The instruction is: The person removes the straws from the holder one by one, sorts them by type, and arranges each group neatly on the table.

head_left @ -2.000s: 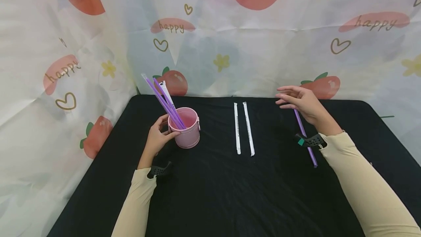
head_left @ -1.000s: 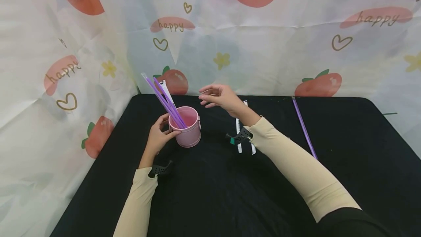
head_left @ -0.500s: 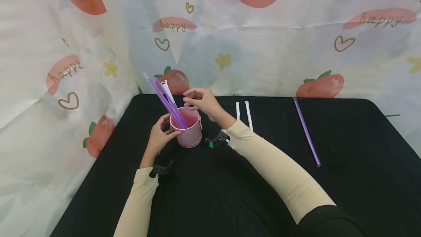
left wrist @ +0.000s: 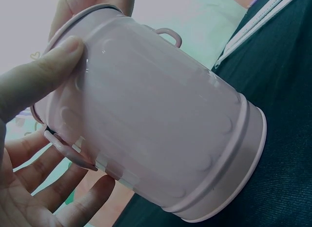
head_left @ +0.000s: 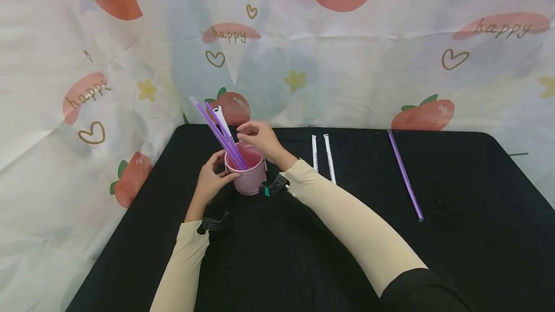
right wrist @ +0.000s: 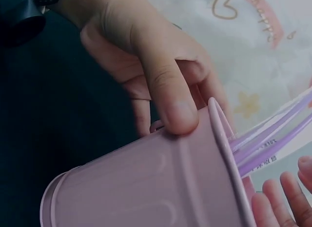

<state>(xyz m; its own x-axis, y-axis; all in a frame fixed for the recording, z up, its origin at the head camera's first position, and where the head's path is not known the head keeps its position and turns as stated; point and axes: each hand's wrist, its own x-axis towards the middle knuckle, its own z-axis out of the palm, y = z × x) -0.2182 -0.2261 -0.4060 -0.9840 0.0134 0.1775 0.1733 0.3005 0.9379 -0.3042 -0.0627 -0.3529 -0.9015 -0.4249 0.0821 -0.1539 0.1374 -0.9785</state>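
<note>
In the head view my left hand grips a small pink bucket at its left side, the thumb over the front near the rim. Leaning left in the bucket are purple straws and a white paper-wrapped straw. My right hand is at the bucket's far right rim with loosely bent fingers, its fingertips close to the straws. In the right wrist view the right thumb overlaps the bucket's wall just below the rim. The bucket's side handle shows in the left wrist view.
Two white paper-wrapped straws lie side by side on the black-covered table, partly behind the right sleeve. A long purple straw lies farther right. A printed curtain hangs behind the table.
My right hand has moved left from beside the purple straw on the table, past the white straws, and down to the bucket's rim. The left hand has stayed on the bucket.
</note>
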